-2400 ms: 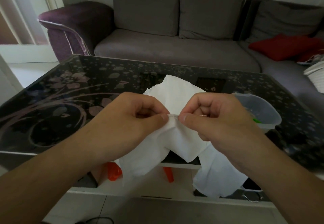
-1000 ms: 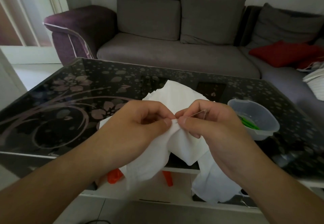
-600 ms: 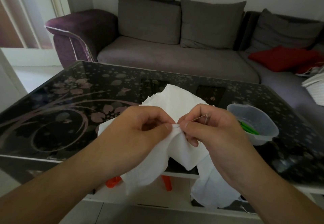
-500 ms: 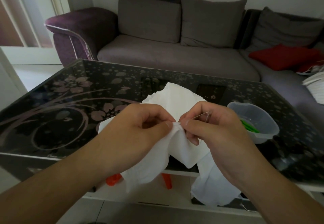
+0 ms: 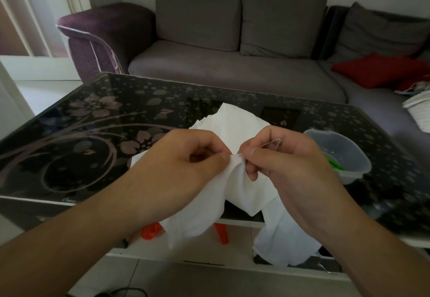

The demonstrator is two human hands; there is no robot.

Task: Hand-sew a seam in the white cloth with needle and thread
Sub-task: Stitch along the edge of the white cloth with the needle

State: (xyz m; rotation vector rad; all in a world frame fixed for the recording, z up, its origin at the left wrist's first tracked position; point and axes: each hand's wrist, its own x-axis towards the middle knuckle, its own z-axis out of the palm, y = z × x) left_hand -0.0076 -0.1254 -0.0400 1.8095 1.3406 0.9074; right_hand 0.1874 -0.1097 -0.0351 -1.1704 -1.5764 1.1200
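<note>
The white cloth [image 5: 235, 124] lies over the near edge of the dark glass table [image 5: 76, 148] and hangs down past it. My left hand [image 5: 183, 166] pinches a raised fold of the cloth between thumb and forefinger. Right beside it, my right hand [image 5: 281, 161] pinches a thin metal needle [image 5: 271, 143]. The needle's tip sits at the fold, and its shaft slants up to the right across my fingers. I cannot make out the thread.
A clear plastic tub [image 5: 342, 157] holding something green stands on the table just right of my right hand. Orange objects [image 5: 151, 230] sit on the shelf under the table. A grey sofa [image 5: 232, 71] with a red cushion [image 5: 381, 70] lies beyond.
The needle lay flat between my two thumbs; now it slants up to the right with its tip at the fold. Both hands keep their hold of cloth and needle.
</note>
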